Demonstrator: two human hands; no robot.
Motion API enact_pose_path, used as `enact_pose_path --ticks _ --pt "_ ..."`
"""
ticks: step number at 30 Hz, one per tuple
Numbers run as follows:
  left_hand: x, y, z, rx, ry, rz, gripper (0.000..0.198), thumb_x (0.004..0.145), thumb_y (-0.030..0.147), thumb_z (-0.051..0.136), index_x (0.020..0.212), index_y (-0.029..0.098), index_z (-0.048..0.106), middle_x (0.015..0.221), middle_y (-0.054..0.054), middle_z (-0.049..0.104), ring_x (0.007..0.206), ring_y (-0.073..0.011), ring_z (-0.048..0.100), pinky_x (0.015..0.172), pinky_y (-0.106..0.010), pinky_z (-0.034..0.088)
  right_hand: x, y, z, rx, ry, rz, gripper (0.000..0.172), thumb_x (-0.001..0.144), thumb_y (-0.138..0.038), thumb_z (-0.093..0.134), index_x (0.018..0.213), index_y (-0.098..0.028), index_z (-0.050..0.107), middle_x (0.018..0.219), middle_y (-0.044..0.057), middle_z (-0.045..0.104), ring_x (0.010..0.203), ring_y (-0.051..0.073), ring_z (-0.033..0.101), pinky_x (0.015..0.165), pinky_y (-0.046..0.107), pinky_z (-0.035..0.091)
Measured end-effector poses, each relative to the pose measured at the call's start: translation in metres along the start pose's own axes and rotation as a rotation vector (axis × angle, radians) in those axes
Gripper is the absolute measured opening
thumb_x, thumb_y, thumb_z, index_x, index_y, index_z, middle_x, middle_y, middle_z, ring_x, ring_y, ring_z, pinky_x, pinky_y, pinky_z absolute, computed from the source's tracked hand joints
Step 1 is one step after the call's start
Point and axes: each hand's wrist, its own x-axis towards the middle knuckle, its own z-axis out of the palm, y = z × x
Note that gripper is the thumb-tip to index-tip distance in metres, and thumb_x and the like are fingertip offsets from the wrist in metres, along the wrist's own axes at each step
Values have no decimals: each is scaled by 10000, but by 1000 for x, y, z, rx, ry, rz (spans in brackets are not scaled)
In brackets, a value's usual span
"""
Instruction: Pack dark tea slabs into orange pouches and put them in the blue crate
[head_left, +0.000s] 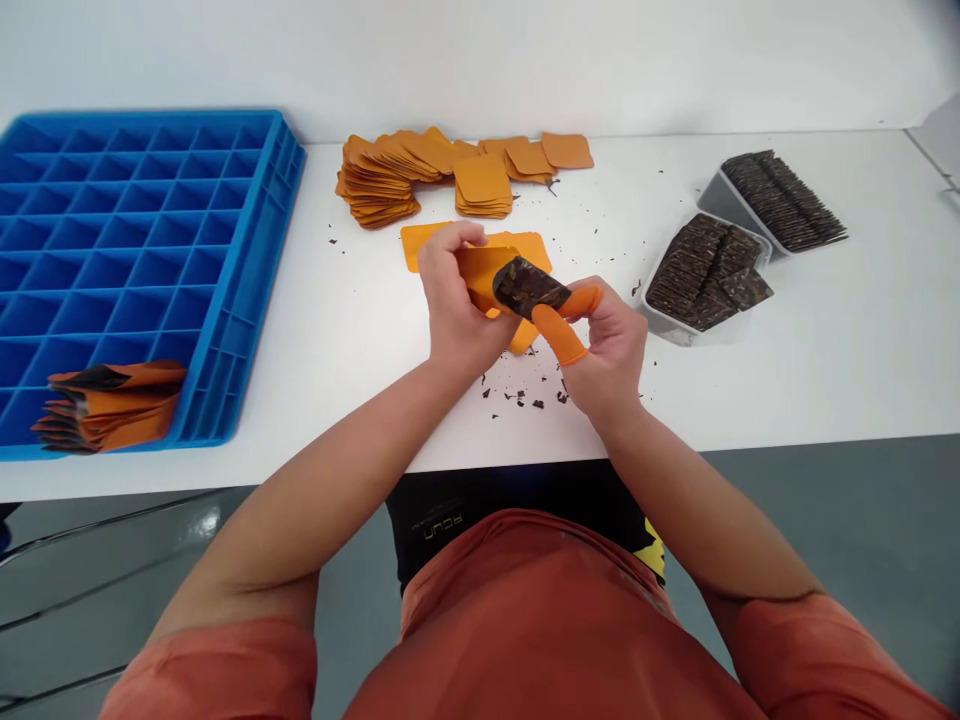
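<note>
My left hand [465, 315] is closed around an orange paper pouch [484, 272], its mouth turned to the right. Between the thumb and finger of my right hand [604, 335], both in orange finger cots, is a thin dark pressed tea piece [532, 287]. Its left end meets the pouch's mouth; how far it reaches inside I cannot tell. Beneath my hands more orange pouches [534, 247] lie flat on the white table [360, 350], partly hidden. Dark crumbs [537, 404] are scattered just in front of them.
A blue divided crate [259, 290] stands at the left, with several orange pouches [124, 405] in a near compartment. Stacked orange pouches [390, 175] lie along the back. On the right, two clear tubs [675, 330] hold rows of dark pressed pieces [701, 265].
</note>
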Motion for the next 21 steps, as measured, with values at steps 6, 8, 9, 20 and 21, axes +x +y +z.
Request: enact_pose_path --ticks 6,8,9,20,21 --pt "5 12 -4 -35 -56 34 651 872 571 867 1292 313 441 1236 -67 522 1188 -267 589 1022 -475 528 2 5 -5 -73 -75 34 213 932 -365 647 809 -253 514 778 -25 574 708 133 512 702 333 462" --pt "7 10 -4 -52 -105 39 726 811 573 912 1306 322 444 1246 -68 522 1212 -285 594 1043 -485 534 4 7 -7 -113 -109 36 192 941 -368 615 826 -258 508 771 -22 568 690 134 502 676 327 467" --pt "8 8 -4 -48 -117 28 750 784 559 931 1306 325 445 1250 -68 526 1217 -293 594 1043 -485 535 4 8 -8 -142 -128 36 187 938 -364 610 825 -258 504 769 -21 566 689 135 504 669 326 468" --pt "10 -11 1 76 -271 -16 609 708 254 948 1194 284 583 1186 -76 633 1166 -320 582 1054 -504 511 18 39 -10 -224 -194 142 241 1001 -396 638 874 -253 492 757 -47 491 594 105 419 609 305 425" --pt "9 -13 2 83 -267 -16 609 705 231 938 1199 278 586 1191 -81 640 1168 -321 584 1053 -501 509 19 42 -9 -207 -175 139 230 1016 -389 627 883 -252 498 772 -43 495 634 114 457 646 304 450"
